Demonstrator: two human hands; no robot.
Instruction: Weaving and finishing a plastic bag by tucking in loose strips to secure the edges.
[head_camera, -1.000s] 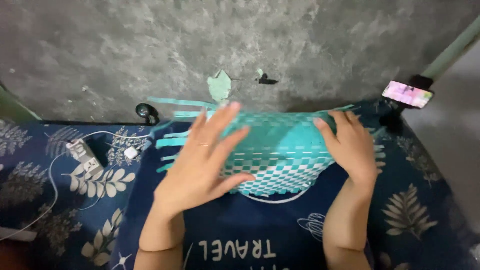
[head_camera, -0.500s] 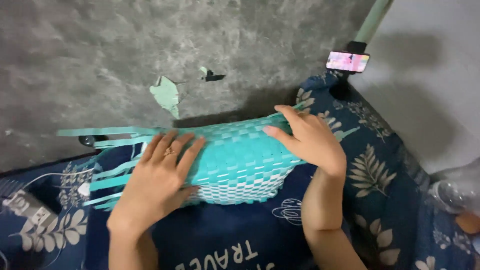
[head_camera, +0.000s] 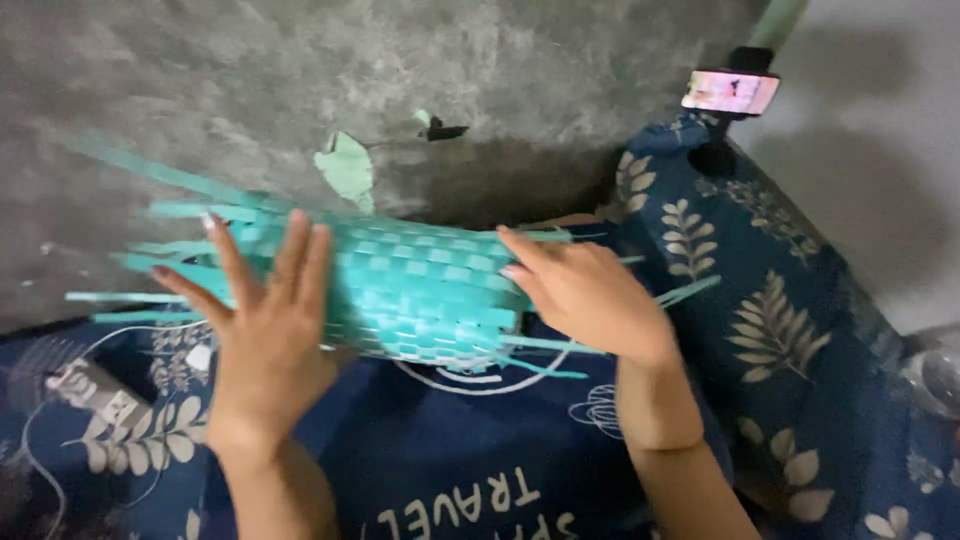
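Observation:
A turquoise woven piece (head_camera: 420, 290) made of flat plastic strips lies across my lap, with loose strip ends sticking out to the left and right. My left hand (head_camera: 265, 320) lies flat on its left part, fingers spread. My right hand (head_camera: 585, 295) presses on its right end, fingers together over the weave. The piece is curved like a tube or basket body, and its far side is hidden.
A dark blue cloth with a pale leaf print (head_camera: 780, 330) covers the surface under me. A phone on a stand (head_camera: 730, 92) glows at the upper right. A pale green scrap (head_camera: 347, 170) lies on the grey floor. A white plug and cable (head_camera: 90, 390) are at the left.
The view has swung left and closer. The woven piece has turned under my hands, my left hand has slid further left and my right hand now covers the right end.

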